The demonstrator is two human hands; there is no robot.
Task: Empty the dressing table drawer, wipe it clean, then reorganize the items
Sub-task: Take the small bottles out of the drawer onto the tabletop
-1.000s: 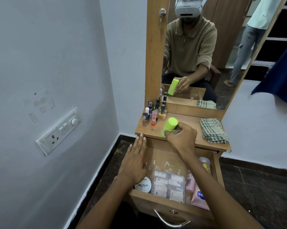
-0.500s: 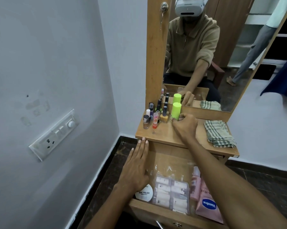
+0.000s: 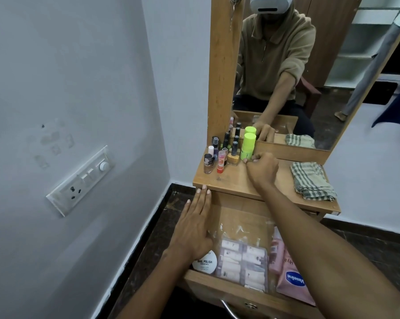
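Far left we see a switchboard (image 3: 80,180) on the grey wall. Our left hand (image 3: 194,229) lies flat, palm down, fingers (image 3: 202,199) straight and together, pointing away from us; it rests along the left edge of the open drawer (image 3: 219,287), fingertips just at the front edge of the dressing table top (image 3: 236,180). It holds nothing, hand spread flat.

Under its wrist, in the drawer's front left corner, sits a round white tub (image 3: 206,262) labelled NAIL POLISH. Beside it lies a clear plastic pouch (image 3: 242,261) of small white packets, then a pink bottle (image 3: 277,254) and a pink Vaseline pouch (image 3: 294,282) against the right side, partly under our right forearm.

On the table top's back left corner stands a cluster of nail polish bottles (image 3: 219,153), dark caps mostly, one red tube (image 3: 221,165) in front, one yellow bottle (image 3: 233,157) at the right.

Right of that stands the bright green cylindrical container (image 3: 248,147), upright, close to the mirror (image 3: 309,65). Our right hand (image 3: 262,168) reaches across the drawer, arm extended, knuckles up, fingers curled at the container's base. Fingertips touch its lower part; whether the grip is closed or just resting, we cannot tell, probably a loose hold.

Farther right a folded checked cloth (image 3: 310,181) lies on the table top.
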